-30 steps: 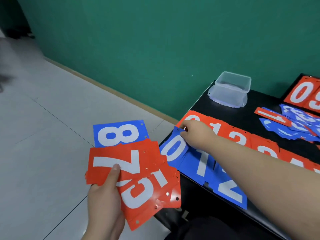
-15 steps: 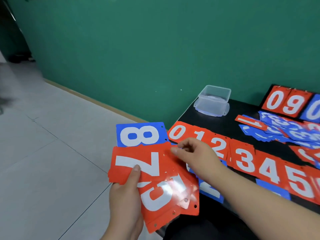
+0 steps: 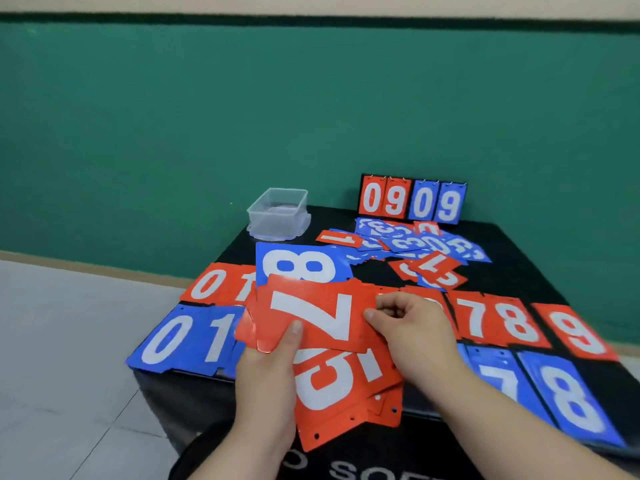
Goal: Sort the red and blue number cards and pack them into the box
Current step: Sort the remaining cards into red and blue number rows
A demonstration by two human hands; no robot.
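A clear plastic rectangular box [image 3: 277, 211] is set upright and open at the far left corner of the black desk [image 3: 516, 265]. A row of red number cards [image 3: 207, 284] is laid flat across the desk, and a row of blue number cards [image 3: 166, 341] is laid just nearer, along the front edge. A loose heap of mixed blue and red cards [image 3: 408, 242] is piled behind them. A fanned stack of red cards [image 3: 311, 317], with a 7 uppermost over a 5, is held above the near edge and backed by a blue 8 card [image 3: 298, 266].
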